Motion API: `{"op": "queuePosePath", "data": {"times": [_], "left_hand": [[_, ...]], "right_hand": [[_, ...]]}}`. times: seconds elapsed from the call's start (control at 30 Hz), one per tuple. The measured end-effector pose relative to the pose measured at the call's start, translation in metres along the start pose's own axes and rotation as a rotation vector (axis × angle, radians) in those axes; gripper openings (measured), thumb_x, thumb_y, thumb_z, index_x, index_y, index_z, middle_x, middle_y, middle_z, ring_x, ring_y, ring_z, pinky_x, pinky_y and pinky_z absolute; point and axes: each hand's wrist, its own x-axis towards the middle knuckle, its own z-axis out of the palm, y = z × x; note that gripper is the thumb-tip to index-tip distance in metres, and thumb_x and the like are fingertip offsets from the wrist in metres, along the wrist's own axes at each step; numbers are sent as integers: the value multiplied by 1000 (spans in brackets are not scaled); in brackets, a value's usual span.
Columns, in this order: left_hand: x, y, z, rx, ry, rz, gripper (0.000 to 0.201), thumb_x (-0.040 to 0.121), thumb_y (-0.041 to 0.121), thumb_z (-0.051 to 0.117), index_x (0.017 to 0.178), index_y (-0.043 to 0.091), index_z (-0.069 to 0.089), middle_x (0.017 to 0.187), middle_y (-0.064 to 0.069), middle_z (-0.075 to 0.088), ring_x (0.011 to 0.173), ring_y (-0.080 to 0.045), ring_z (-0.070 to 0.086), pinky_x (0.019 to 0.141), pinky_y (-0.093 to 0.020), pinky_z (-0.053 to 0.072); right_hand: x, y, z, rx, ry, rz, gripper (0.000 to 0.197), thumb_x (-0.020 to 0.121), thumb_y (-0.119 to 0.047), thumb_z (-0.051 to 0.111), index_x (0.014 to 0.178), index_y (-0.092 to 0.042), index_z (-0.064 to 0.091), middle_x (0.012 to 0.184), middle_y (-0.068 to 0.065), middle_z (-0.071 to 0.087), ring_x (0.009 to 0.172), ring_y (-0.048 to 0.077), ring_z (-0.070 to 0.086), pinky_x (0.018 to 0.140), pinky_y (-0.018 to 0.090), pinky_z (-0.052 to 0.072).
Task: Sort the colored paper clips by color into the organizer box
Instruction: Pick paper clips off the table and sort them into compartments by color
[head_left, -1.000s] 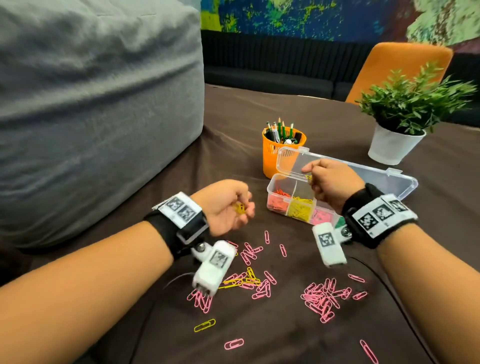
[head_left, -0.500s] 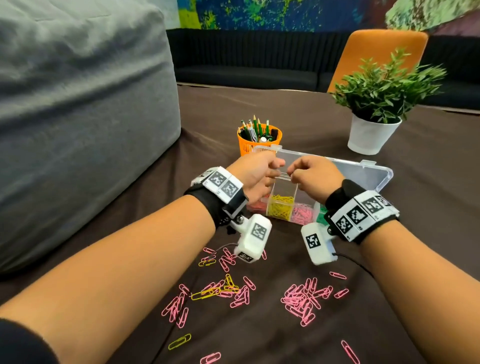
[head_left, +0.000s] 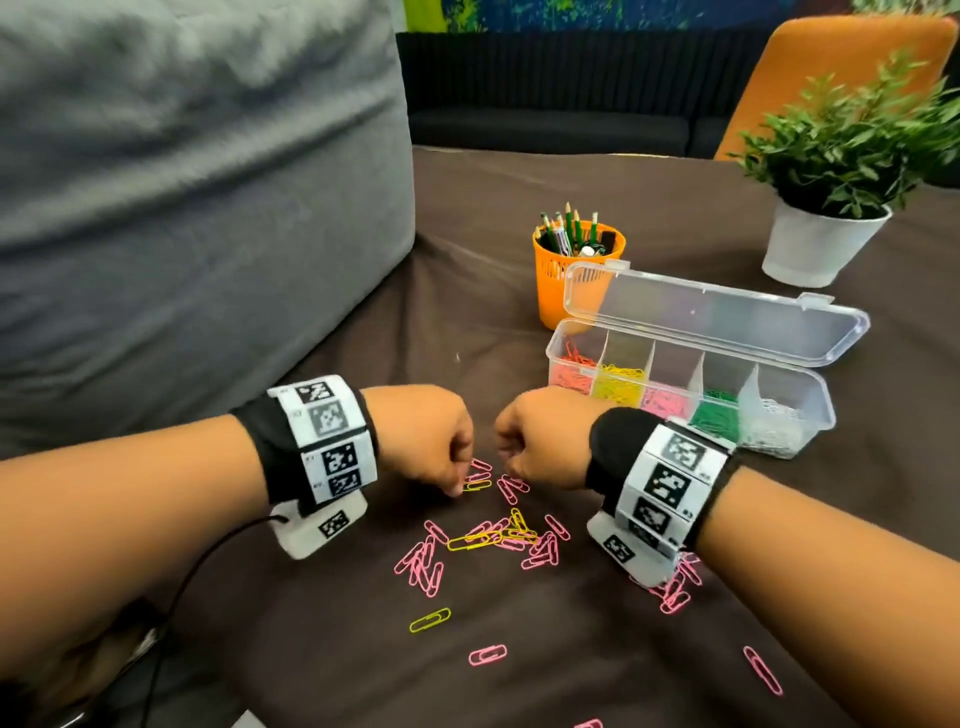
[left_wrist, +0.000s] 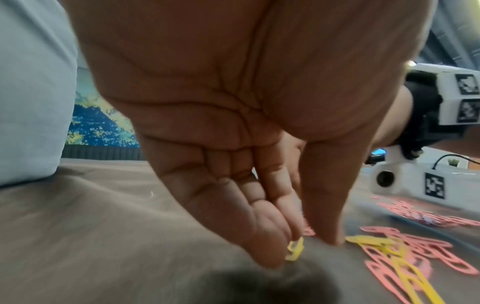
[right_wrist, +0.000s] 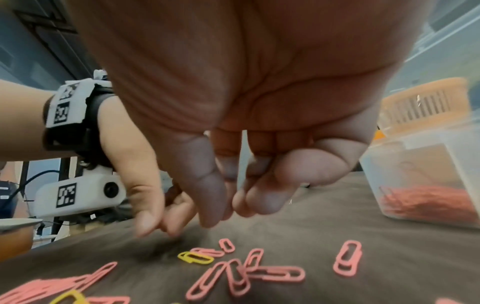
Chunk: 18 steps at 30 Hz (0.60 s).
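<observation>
Head view: left hand (head_left: 423, 439) down on the brown cloth (head_left: 311, 649) near its middle, pinching a yellow clip (left_wrist: 294, 250). Right hand (head_left: 540, 441) just beside, fingers curled, holding nothing visible. Loose pink clips (head_left: 540, 553) beneath; open organizer box (head_left: 810, 410) towards the right edge.

Organizer box (head_left: 779, 415) lid open; pencil cup (head_left: 561, 280) just behind.
</observation>
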Motion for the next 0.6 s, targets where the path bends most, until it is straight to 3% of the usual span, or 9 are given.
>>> {"op": "queuePosePath", "data": {"times": [0.07,0.17,0.3,0.4,0.53,0.6], "left_hand": [[-8,1,12,-68,-16,-12,24,74,44,82,85,24,74,72,11,71,62,-3,61,62,-21,47],[-15,9,30,-83,-9,17,35,70,53,82,86,24,72,76,9,72,66,-5,64,61,-23,48],[-15,13,44,-64,27,39,27,75,46,80,86,23,71,76,8,71,65,-3,60,62,-24,47],[-18,7,46,-149,10,50,20,78,37,80,85,21,71,74,8,70,56,1,54,58,-19,43],[-26,-8,41,-381,42,49,18,81,30,80,81,16,69,74,4,72,57,-2,58,59,-21,47],[-29,-16,39,-586,75,14,15,84,17,77,82,14,62,72,-2,72,57,-9,62,55,-21,48]], "right_hand": [[0,-6,4,-33,-52,32,13,80,-29,65,73,-20,60,74,-5,61,78,21,60,70,29,50],[-8,-12,12,-59,-157,95,30,73,-44,75,76,-17,65,73,-3,65,75,21,63,69,32,55],[-13,-14,23,30,-165,94,24,79,-35,74,81,-13,69,80,2,70,81,23,65,73,32,53],[-15,-8,26,71,-151,78,20,83,-29,69,81,-9,66,83,6,69,81,26,63,74,33,54],[-21,5,22,175,-101,58,17,86,-26,67,83,-9,67,65,-9,66,59,1,56,63,21,47],[-23,9,16,194,-66,74,15,86,-26,67,84,-11,68,61,-10,61,55,0,53,61,18,45]]}}
